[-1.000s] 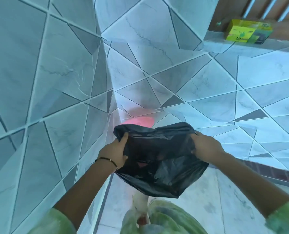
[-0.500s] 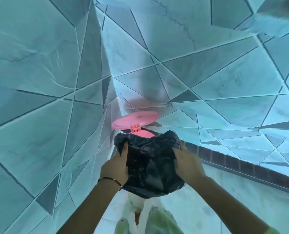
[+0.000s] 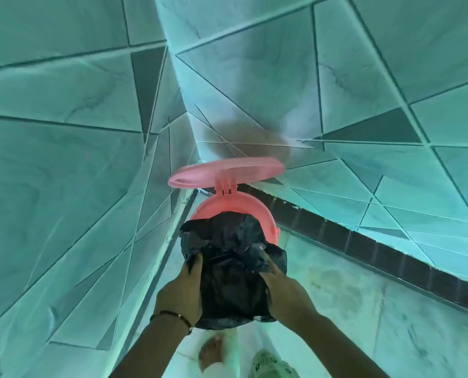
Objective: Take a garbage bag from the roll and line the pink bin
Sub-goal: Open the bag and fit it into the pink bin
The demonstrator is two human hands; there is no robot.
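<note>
The pink bin [image 3: 235, 211] stands in the corner, with tiled walls [image 3: 77, 186] close behind it and on its left. Its lid [image 3: 227, 170] is raised at the back, leaving the mouth open from above. The black bag [image 3: 227, 257] covers the bin's near rim. Right of the bin lies open floor [image 3: 363, 290].

Floor [image 3: 363, 309]: pale marbled tiles, lower centre to lower right of frame, some faint stains at centre right. Bounded by a dark tile skirting band [image 3: 377, 248] running diagonally from centre to right edge. Standing on it: pink bin [image 3: 235, 207], centre of frame, in the corner of the tiled walls, lid [image 3: 227, 170] raised; a bare foot [image 3: 211, 353], bottom centre
</note>
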